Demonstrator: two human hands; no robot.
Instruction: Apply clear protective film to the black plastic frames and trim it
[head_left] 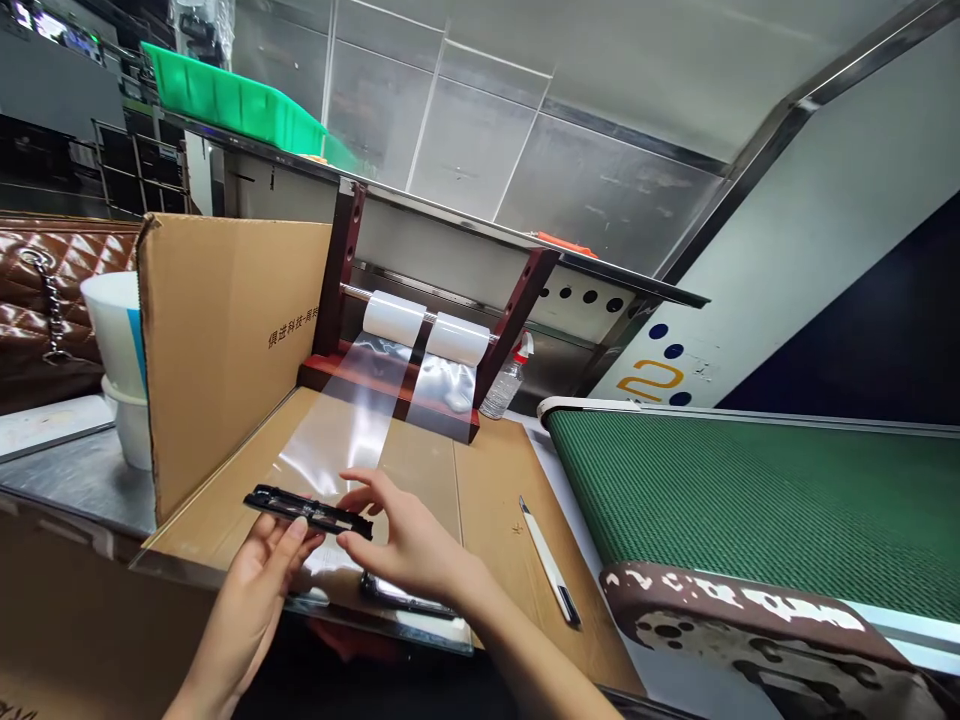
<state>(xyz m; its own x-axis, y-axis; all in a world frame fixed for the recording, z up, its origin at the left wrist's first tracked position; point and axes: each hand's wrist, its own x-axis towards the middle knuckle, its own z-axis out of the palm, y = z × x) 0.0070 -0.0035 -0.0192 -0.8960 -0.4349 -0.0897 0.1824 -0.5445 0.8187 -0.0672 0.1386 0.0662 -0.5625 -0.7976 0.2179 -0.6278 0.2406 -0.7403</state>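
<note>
A long, narrow black plastic part [311,511] with slots along it is pinched between the thumb and fingers of my left hand [262,572], held tilted above the front of the work surface. My right hand [401,535] is at the part's right end, thumb below and curved fingers above, spread apart; whether they touch it I cannot tell. Clear film [345,415] runs from a roll [395,317] down to beneath the hands. A second dark-edged piece [409,597] lies under my right hand at the front edge, partly hidden.
A white pen-like cutter [550,562] lies on the cardboard right of my hands. Behind are a second film roll [461,340] and a spray bottle [504,385]. A cardboard wall [232,330] stands left; a green conveyor belt [750,490] runs right. A shelf above holds a green tray [232,100].
</note>
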